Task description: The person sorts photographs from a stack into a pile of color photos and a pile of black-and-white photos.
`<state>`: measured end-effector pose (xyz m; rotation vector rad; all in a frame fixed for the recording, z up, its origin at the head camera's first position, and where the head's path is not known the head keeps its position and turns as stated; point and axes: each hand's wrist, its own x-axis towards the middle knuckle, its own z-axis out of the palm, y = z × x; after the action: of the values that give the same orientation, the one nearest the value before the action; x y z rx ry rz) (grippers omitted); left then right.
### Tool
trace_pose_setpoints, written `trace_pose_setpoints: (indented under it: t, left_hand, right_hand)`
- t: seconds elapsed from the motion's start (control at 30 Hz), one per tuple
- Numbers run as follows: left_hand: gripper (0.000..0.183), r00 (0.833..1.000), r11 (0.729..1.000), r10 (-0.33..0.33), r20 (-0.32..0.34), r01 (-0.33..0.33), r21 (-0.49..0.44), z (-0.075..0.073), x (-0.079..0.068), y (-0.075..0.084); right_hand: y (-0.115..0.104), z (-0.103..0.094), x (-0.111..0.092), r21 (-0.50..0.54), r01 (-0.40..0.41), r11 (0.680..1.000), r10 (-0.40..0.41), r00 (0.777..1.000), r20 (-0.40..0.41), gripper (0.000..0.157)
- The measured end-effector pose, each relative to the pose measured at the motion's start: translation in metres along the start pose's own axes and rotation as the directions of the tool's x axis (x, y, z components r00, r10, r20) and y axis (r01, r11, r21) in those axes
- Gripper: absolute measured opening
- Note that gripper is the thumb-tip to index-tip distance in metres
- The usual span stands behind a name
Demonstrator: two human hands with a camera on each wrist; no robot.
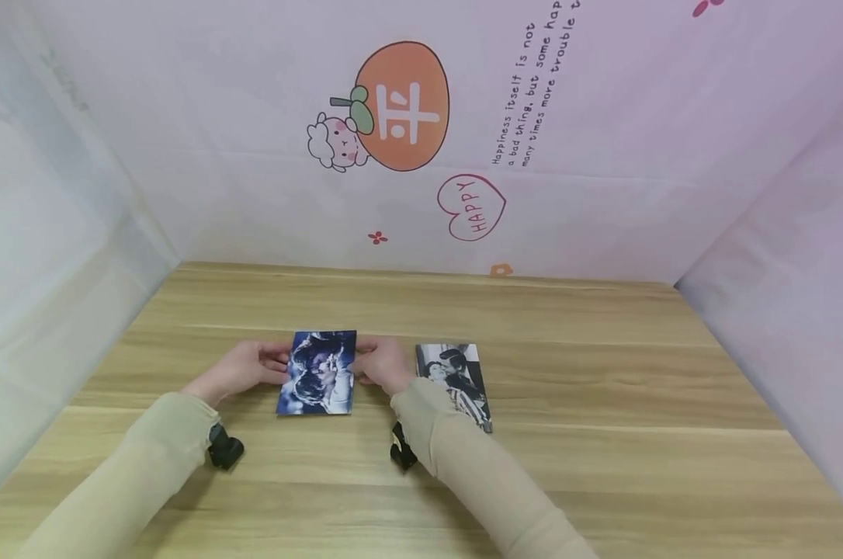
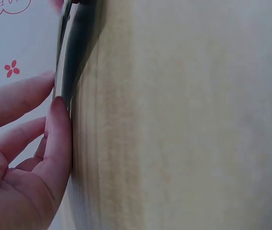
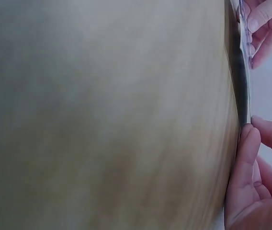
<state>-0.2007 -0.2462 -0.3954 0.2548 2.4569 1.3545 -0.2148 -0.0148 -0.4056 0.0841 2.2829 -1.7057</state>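
Observation:
A photo card (image 1: 317, 374), bluish, with two people close together on it, lies face up left of centre in the head view. My left hand (image 1: 243, 366) pinches its left edge, with thumb and fingers meeting at the rim in the left wrist view. From the other side, my right hand (image 1: 385, 363) pinches the right edge between thumb and forefinger. Seen edge-on in the right wrist view, the photo card (image 3: 245, 72) stands slightly off the wooden table, a dark gap beneath it. A black-and-white photo card (image 1: 456, 376) lies just right of my right hand, partly covered by the sleeve.
The wooden table (image 1: 603, 481) carries both cards. White printed cloth (image 1: 268, 202) rises behind it, with more cloth along the left and right sides. Black wrist-camera mounts (image 1: 224, 447) hang beneath both sleeves, close over the table.

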Motion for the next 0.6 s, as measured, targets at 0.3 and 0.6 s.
trace_pose_setpoints:
  t: [0.3, 0.6]
  left_hand:
    - [0.066, 1.0, 0.998, 0.003, -0.002, -0.003, 0.061, 0.0011, -0.001, 0.0038]
    - [0.062, 0.998, 0.988, 0.048, -0.033, -0.043, 0.147, 0.0017, 0.0016, 0.0031]
  right_hand:
    - [-0.0011, 0.0009, -0.0007, -0.087, 0.014, 0.996, -0.014, 1.0, -0.003, 0.047]
    - [-0.0063, 0.0042, -0.0028, -0.199, 0.003, 0.98, -0.011, 0.999, -0.04, 0.048]
